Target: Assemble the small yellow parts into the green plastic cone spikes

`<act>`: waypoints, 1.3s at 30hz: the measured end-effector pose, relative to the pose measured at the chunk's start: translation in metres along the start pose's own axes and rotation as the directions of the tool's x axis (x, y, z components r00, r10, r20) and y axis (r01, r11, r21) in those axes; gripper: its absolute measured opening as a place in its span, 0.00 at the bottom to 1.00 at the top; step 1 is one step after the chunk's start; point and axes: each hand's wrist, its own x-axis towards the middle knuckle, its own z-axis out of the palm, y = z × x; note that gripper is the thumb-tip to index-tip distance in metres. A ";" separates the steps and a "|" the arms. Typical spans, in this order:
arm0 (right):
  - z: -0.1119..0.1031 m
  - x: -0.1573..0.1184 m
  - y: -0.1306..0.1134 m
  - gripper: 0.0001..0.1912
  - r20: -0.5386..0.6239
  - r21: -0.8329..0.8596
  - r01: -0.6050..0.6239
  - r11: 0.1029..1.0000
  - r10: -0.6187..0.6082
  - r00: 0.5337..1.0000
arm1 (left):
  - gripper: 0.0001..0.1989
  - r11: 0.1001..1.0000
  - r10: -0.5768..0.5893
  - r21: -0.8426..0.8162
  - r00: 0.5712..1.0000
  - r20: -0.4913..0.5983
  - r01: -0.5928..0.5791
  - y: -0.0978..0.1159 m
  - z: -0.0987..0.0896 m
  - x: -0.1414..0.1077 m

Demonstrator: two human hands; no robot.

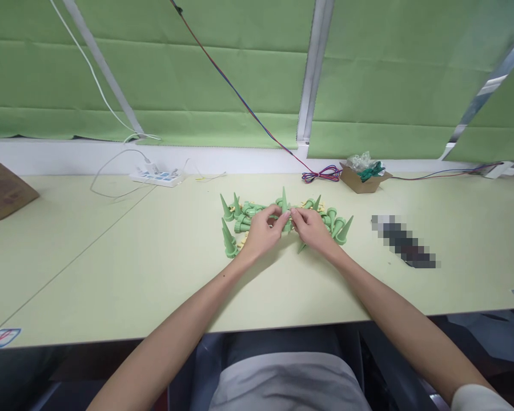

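Note:
A pale green plastic spike point(284, 201) points upward between my two hands. My left hand point(265, 229) is closed around its lower part, thumb and fingers curled in. My right hand point(312, 226) pinches close against it, fingertips together; whatever lies in that pinch is too small or hidden to name. Around both hands are several more green spikes, some standing, like the one at the left point(228, 242) and the tilted one at the right point(345, 231), others lying down. Small yellow pieces point(242, 240) lie among them.
On the table point(154, 285), a small cardboard box point(362, 181) with plastic wrap and green material stands at the back. Nearby lies a coiled red-blue cable point(322, 174). A power strip point(157, 177) is at back left, a brown paper bag point(4, 191) far left, and a blurred dark object point(405, 242) right.

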 end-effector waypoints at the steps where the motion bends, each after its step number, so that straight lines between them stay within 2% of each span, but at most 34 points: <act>1: 0.000 0.000 0.000 0.24 -0.002 -0.005 0.003 1.000 -0.003 1.000 | 0.16 0.999 0.019 0.032 1.000 -0.009 -0.019 -0.001 0.000 0.000; 7: -0.001 0.001 0.000 0.27 -0.006 0.026 -0.036 0.999 0.036 0.999 | 0.12 0.972 0.180 0.162 0.983 -0.044 -0.170 -0.008 0.001 -0.001; 11: 0.000 0.001 0.000 0.27 -0.010 0.063 -0.066 0.996 0.067 0.998 | 0.12 0.969 0.196 0.163 0.979 -0.052 -0.185 -0.008 0.002 -0.002; 22: 0.000 -0.002 -0.004 0.27 -0.046 0.067 -0.050 0.997 0.053 0.998 | 0.19 1.000 -0.013 0.000 0.999 -0.051 0.013 0.002 0.001 -0.004; 28: 0.001 -0.003 -0.005 0.27 -0.061 0.035 -0.010 0.999 0.012 0.998 | 0.21 0.997 -0.068 0.011 0.990 -0.125 0.070 0.000 0.002 -0.001; 34: 0.000 -0.003 -0.006 0.26 -0.068 -0.010 0.024 1.000 -0.025 0.997 | 0.29 0.986 -0.162 -0.043 0.987 -0.013 0.162 -0.002 0.002 0.002; 39: 0.000 -0.004 -0.007 0.24 -0.066 -0.016 0.025 1.000 -0.026 0.998 | 0.34 0.975 -0.222 0.018 0.975 -0.024 0.222 -0.002 0.001 0.001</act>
